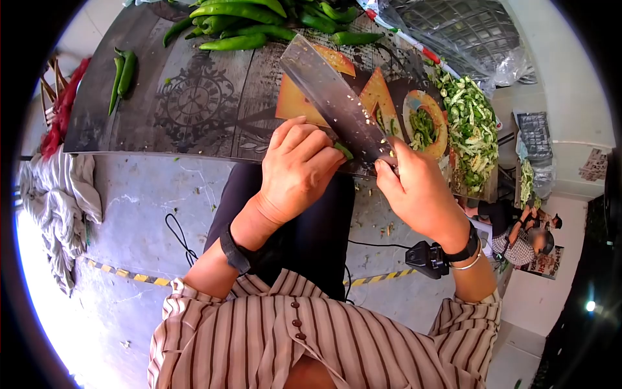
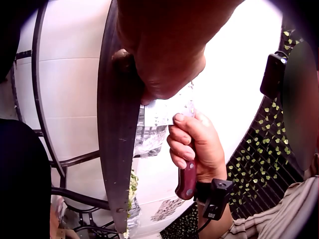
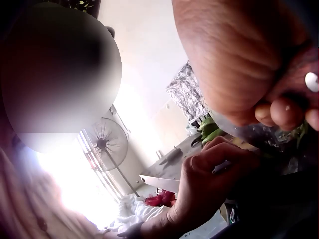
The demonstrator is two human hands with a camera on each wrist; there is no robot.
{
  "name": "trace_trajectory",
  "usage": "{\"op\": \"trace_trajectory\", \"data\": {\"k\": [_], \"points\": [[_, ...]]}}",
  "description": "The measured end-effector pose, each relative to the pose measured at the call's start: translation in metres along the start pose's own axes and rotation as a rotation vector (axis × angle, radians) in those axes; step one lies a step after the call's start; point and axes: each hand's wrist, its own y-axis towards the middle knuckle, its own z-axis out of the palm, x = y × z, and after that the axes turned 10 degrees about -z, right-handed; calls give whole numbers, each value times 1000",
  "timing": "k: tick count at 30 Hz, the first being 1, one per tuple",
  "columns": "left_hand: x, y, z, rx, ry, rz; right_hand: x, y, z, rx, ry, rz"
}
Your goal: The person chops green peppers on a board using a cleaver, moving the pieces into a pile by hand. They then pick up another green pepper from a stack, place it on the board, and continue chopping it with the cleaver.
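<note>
My right hand (image 1: 421, 194) grips a wide-bladed kitchen knife (image 1: 330, 94), its blade slanting up and left over the table. In the left wrist view the fingers wrap around the dark red handle (image 2: 187, 181). Pale seeds and bits stick to the blade. Beside it, at the table's front edge, my left hand (image 1: 299, 167) has bent fingers holding a short piece of green pepper (image 1: 344, 152) close to the blade. Much of that piece is hidden under the fingers. Whole long green peppers (image 1: 243, 14) lie heaped at the far side of the patterned table (image 1: 142, 133).
Chopped green pepper (image 1: 476, 129) is piled at the table's right end, with a small heap of slices (image 1: 422, 126) nearer the knife. Two peppers (image 1: 125, 74) lie apart at the left. A plastic-wrapped tray (image 1: 453, 32) stands beyond. Another person (image 1: 521, 243) sits at the right.
</note>
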Motion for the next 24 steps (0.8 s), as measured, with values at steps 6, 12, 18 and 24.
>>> {"op": "trace_trajectory", "data": {"k": [6, 12, 18, 24], "points": [[-1, 1, 1, -8, -19, -10, 1, 1, -1, 56, -14, 30], [-3, 3, 0, -8, -22, -7, -2, 12, -11, 167, -59, 8], [-2, 2, -2, 13, -17, -19, -2, 26, -24, 254, 47, 161], [0, 2, -2, 40, -32, -40, -1, 27, -21, 242, 35, 146]]}}
